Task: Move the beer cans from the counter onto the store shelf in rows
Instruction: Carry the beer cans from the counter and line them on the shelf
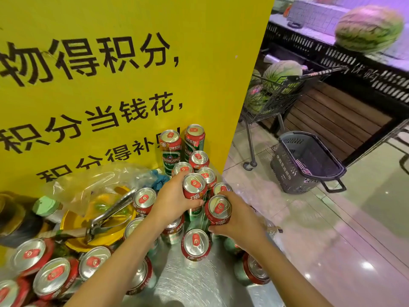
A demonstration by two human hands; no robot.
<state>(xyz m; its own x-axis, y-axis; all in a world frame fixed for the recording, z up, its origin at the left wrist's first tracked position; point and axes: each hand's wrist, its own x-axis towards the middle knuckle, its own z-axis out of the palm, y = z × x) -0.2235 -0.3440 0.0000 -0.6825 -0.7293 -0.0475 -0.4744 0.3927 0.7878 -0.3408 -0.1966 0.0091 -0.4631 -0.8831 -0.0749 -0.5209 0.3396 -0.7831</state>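
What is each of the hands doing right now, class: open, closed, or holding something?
Left hand: grips an upright red-and-green aluminium beer can.
Right hand: grips another red-and-green beer can beside it.

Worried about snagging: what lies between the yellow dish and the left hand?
Head view: one upright can stands between the dish and the left hand.

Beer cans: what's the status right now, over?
Left hand grips one beer can; right hand grips another can. Both low over the counter. Loose cans crowd around; tongs lie left.
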